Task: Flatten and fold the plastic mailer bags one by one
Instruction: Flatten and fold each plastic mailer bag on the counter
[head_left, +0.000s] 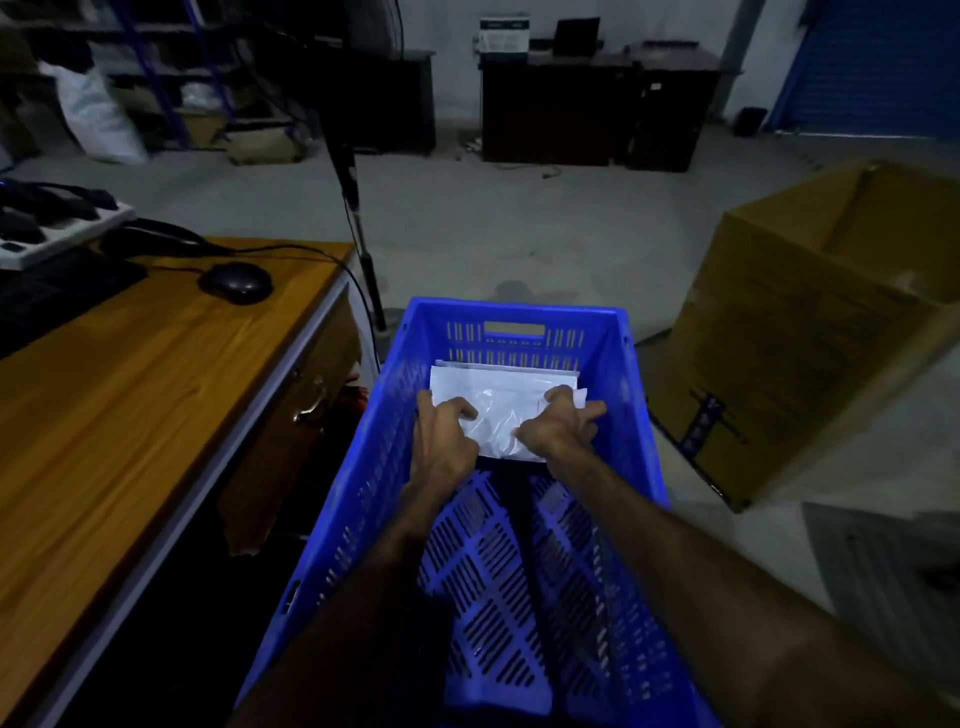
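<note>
Both hands reach into the blue crate at the centre of the frame. The left hand has curled fingers pressing and pinching the near left part of a white plastic mailer bag; the right hand does the same on its right edge, fingers bent, so each grip is narrow and holds the bag. The bag is glossy, thin and crinkled, lying on a small stack of flat white bags at the far end of the crate; how many lie beneath I cannot tell. The crate is rigid plastic, rectangular, with slotted walls and floor. At the left stands one wooden worktop carrying a round black mouse. At the right sits one open brown cardboard box.
</note>
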